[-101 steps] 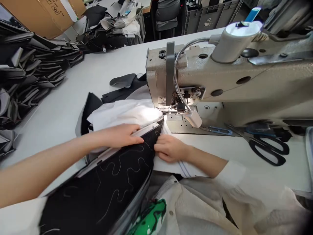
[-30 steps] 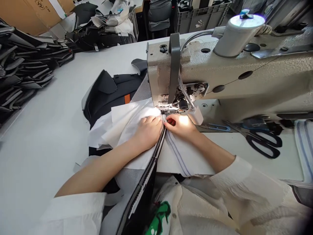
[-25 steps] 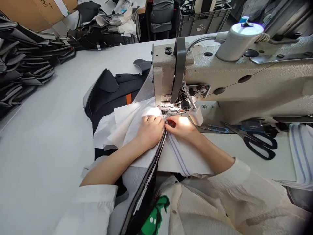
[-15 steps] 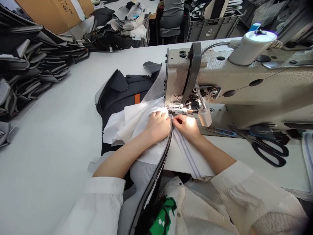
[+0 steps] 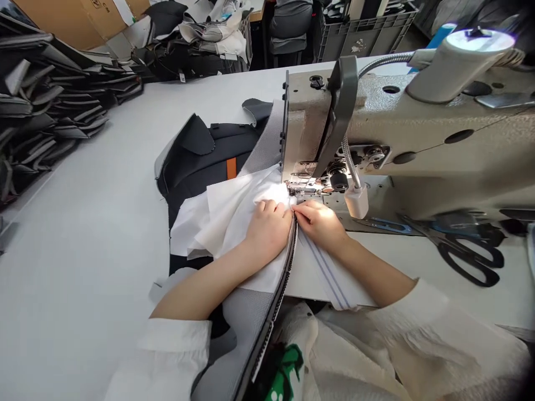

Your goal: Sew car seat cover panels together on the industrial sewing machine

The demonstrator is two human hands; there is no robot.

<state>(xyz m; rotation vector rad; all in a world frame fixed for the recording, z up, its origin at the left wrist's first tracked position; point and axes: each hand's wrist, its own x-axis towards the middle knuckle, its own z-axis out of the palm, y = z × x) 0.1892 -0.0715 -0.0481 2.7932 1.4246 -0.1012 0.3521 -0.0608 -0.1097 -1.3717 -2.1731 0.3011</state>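
My left hand (image 5: 270, 229) lies with bent fingers on a white fabric piece (image 5: 223, 214), pressing it along the left side of a dark zipper (image 5: 285, 278). Just right of the zipper, my right hand (image 5: 322, 224) pinches the upper end of a white strip with blue stripes (image 5: 324, 262); its fingertips partly hide what they grip. Both hands are close in front of the lit presser foot of a sewing machine (image 5: 307, 128). Under the white fabric spreads a dark, padded piece (image 5: 200, 161) with grey mesh and an orange tab (image 5: 231, 168).
Black-handled scissors (image 5: 470, 256) and a blue thread snipper (image 5: 387, 225) lie right of the machine bed. Stacked dark padded pieces (image 5: 50, 100) line the table's left side. Beyond the table are a grey crate (image 5: 361, 42), a cardboard box (image 5: 90, 22) and a seated person (image 5: 290, 28).
Both hands have drawn slightly back from the presser foot. My right fingers are straighter and closer to the left hand. The camera view has shifted a little.
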